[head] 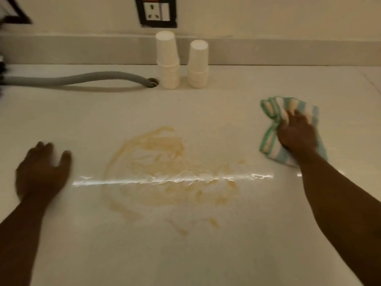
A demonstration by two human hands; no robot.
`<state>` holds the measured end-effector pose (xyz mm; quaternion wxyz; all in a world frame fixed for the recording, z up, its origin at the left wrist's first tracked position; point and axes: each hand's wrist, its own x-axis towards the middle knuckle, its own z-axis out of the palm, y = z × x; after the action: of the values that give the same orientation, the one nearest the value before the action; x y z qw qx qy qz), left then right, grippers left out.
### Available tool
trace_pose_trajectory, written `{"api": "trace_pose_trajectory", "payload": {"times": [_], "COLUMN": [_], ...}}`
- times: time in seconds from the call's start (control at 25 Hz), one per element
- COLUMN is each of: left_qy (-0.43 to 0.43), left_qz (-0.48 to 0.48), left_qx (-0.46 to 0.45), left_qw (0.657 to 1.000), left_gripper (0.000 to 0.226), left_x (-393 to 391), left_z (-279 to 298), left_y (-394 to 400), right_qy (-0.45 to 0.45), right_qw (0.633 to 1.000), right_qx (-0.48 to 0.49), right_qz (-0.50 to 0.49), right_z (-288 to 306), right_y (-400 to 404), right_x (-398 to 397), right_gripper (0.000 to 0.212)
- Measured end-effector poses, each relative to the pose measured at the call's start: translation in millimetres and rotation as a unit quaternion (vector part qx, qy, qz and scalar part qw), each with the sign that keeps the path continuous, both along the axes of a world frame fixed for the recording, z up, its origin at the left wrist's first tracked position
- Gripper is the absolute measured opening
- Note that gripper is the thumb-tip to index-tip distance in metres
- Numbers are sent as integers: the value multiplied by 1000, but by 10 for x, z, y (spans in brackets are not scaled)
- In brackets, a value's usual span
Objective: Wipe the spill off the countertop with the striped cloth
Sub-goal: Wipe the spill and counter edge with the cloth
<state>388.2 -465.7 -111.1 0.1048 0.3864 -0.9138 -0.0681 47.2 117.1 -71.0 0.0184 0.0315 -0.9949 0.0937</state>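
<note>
A tan, smeared spill [165, 172] spreads over the middle of the pale countertop [206, 254]. To its right lies the striped cloth [272, 112], green, blue and white, bunched up on the counter. My right hand [296, 135] presses down on the cloth with its fingers curled into the fabric. My left hand [43, 170] rests flat on the counter to the left of the spill, fingers apart, holding nothing. The cloth sits apart from the spill's edge.
Two stacks of upturned white paper cups [168, 60] [198, 65] stand at the back by the wall. A grey hose [82, 78] runs from the left into a hole in the counter. A wall socket [156, 11] sits above the cups.
</note>
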Motion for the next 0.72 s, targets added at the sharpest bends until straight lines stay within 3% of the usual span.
{"api": "trace_pose_trajectory", "payload": {"times": [0.12, 0.44, 0.6, 0.72], "left_qy": [-38, -45, -40, -41], "left_qz": [-3, -1, 3, 0], "left_qx": [1, 8, 24, 25], "left_qw": [999, 999, 999, 999], "left_gripper": [81, 70, 70, 70], "left_x": [-39, -35, -15, -1], "left_z": [208, 271, 288, 291], "left_y": [187, 258, 252, 254], "right_qy": [-30, -47, -65, -49], "right_qw": [999, 976, 921, 862], "right_qx": [8, 34, 35, 33], "right_qz": [-41, 208, 382, 504], "right_z": [2, 69, 72, 48], "right_y": [-265, -2238, -2814, -2456], "right_x": [-18, 478, 1110, 1374], "right_gripper": [65, 70, 62, 57]}}
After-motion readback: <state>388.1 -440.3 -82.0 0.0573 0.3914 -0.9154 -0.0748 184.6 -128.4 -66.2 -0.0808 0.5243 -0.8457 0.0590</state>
